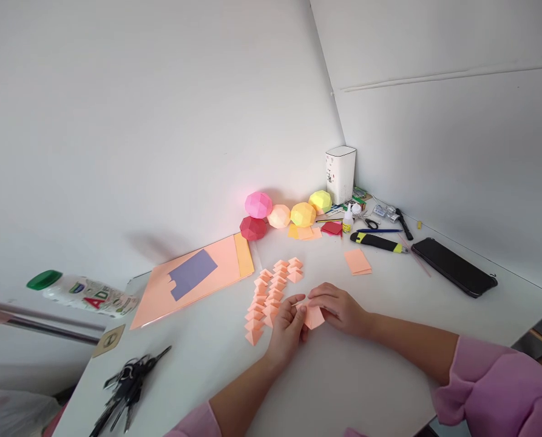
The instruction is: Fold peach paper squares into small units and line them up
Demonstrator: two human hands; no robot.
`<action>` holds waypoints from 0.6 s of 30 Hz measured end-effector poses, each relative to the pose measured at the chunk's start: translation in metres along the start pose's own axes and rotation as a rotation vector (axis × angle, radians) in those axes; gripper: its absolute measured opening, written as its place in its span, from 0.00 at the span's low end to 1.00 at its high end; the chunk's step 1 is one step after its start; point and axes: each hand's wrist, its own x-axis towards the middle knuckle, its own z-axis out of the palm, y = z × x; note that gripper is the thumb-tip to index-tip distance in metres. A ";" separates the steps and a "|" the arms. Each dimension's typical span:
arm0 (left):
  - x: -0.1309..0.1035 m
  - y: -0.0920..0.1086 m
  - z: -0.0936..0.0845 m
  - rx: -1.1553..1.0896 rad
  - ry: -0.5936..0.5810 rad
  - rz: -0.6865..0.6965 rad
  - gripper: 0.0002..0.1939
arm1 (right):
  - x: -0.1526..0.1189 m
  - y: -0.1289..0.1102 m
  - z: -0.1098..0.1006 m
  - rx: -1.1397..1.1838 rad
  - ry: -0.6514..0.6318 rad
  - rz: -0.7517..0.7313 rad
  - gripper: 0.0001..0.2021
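Note:
A small peach piece of folded paper [315, 318] is held between my two hands above the white table. My left hand [289, 325] pinches its left side with thumb and fingers. From the upper right, my right hand [341, 306] is closed on the same piece, its fingertips along the top edge. Just left of my hands stand rows of folded peach paper units [261, 297], pointed like little pyramids; my left hand partly covers the nearest ones. A short stack of peach paper slips [357, 261] lies beyond my right hand.
Faceted paper balls [258, 205] line the back wall beside a white container [341, 175]. Rightward lie a glue bottle [348, 220], scissors [368, 223], a utility knife [377, 242] and a black phone [453, 266]. Peach sheets [152, 294], a white bottle [88, 294] and keys [132, 385] are at left.

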 end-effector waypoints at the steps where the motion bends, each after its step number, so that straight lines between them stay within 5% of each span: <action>1: 0.000 0.000 0.000 -0.004 0.016 0.002 0.23 | 0.000 0.000 0.000 0.047 0.005 0.031 0.11; 9: -0.002 0.005 -0.001 0.042 -0.002 0.144 0.22 | 0.001 -0.004 -0.002 0.419 -0.075 0.461 0.11; 18: -0.001 0.000 0.000 -0.010 -0.056 0.075 0.15 | 0.004 0.000 -0.007 0.719 -0.085 0.697 0.13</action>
